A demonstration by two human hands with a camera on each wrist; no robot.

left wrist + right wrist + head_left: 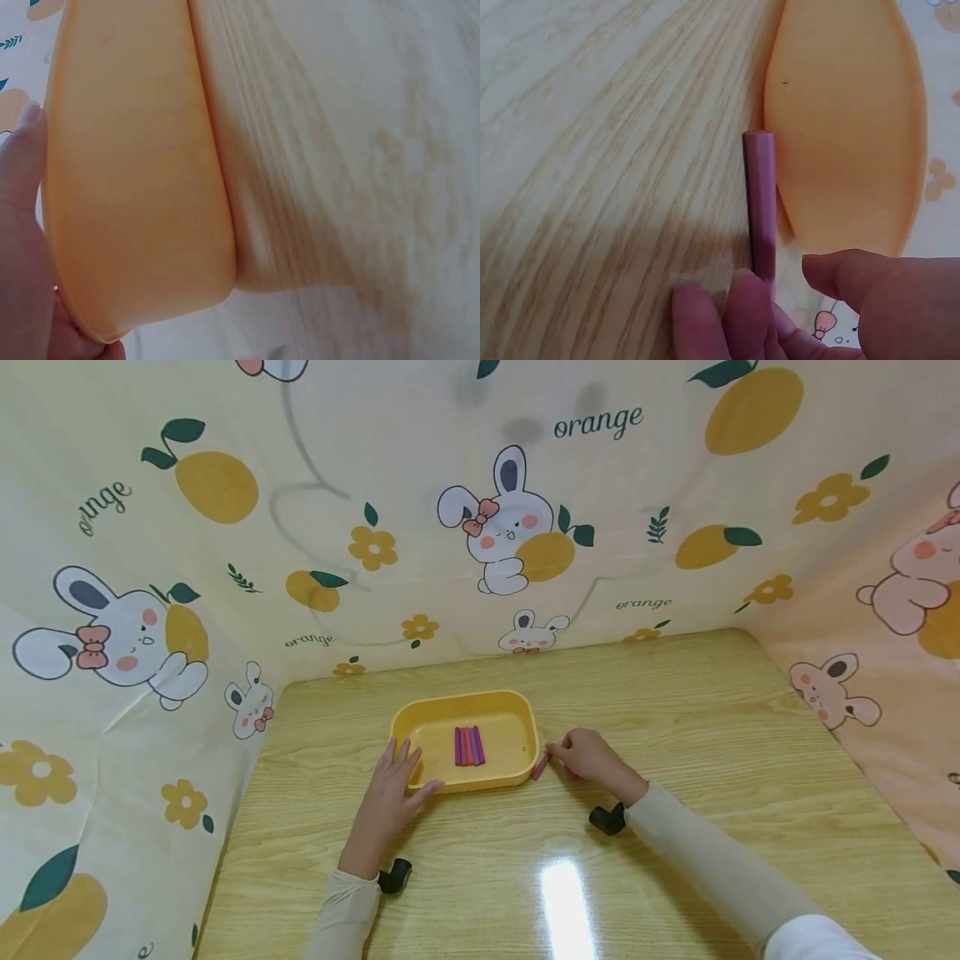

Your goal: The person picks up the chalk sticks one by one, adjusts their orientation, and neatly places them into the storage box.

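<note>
A yellow tray (420,706) holds several pink, red and purple crayons (469,746) lying side by side in its middle. My left hand (390,785) rests on the tray's near left corner, fingers over the rim and thumb along the front edge. In the left wrist view, the tray's outer wall (135,165) fills much of the picture beside that hand. Just outside the tray's right end, my right hand (588,755) holds one end of a mauve crayon (761,187) in its curled fingers. The crayon's free end points toward me, close by the tray wall (840,142).
A wooden table (675,710) carries the tray. Printed cloth (420,527) with rabbits and oranges stands behind the table and along both sides. Black wrist devices (395,877) sit at both wrists. A bright glare patch (566,910) shows on the tabletop near me.
</note>
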